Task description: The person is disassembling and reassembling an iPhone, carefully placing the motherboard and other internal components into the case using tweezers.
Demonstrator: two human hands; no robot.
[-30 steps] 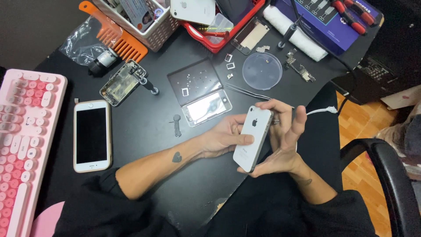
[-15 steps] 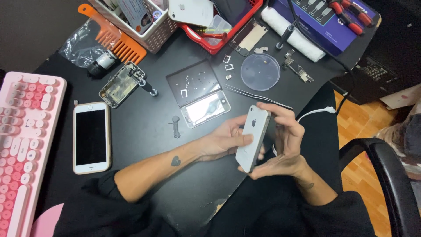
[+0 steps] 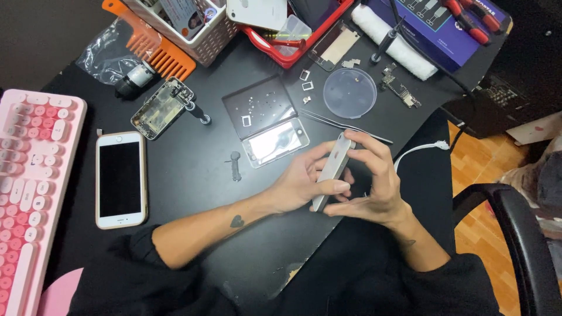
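Both hands hold a white and silver phone body [image 3: 331, 167] on edge above the black desk [image 3: 193, 175]. My left hand [image 3: 301, 184] grips it from the left, thumb along its lower side. My right hand [image 3: 372, 181] wraps it from the right, fingers over its top end. Just beyond the hands lie a detached phone screen [image 3: 275, 142], a dark magnetic mat with small parts [image 3: 257, 105] and thin tweezers [image 3: 345, 124].
A white phone [image 3: 120, 178] lies at left beside a pink keyboard [image 3: 26, 175]. An opened phone chassis [image 3: 162, 107], an orange comb [image 3: 155, 47], a clear round dish [image 3: 349, 92], a red tray [image 3: 293, 35] and a blue tool kit box [image 3: 439, 29] sit farther back. A chair arm [image 3: 509, 234] is at right.
The phone body has been turned from showing its white back to standing on its edge, and both hands shifted slightly with it.
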